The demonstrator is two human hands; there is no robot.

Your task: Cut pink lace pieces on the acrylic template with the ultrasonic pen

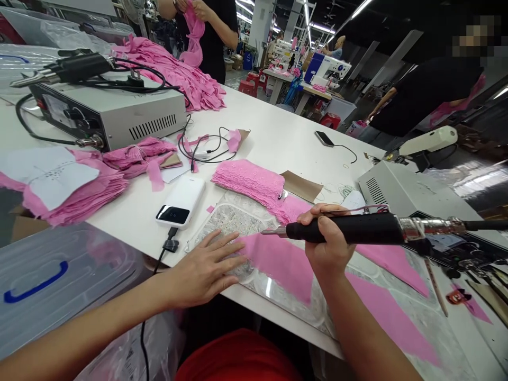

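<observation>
My right hand is wrapped round a black corded handpiece whose narrow metal tip points left. That tip is over the upper edge of a pink fabric piece; whether it touches cannot be told. My left hand lies flat with fingers spread, fingertips at the fabric's left end. Under both is a clear patterned plate with crushed-looking grey-white filling. Just beyond it lies a stack of pink lace-like fabric, with a brown card beside it.
A white power bank with a cable stands left of the plate. Behind it is a grey control box with another handpiece on top. A second box stands right. Pink piles lie farther back; a phone and two people are beyond.
</observation>
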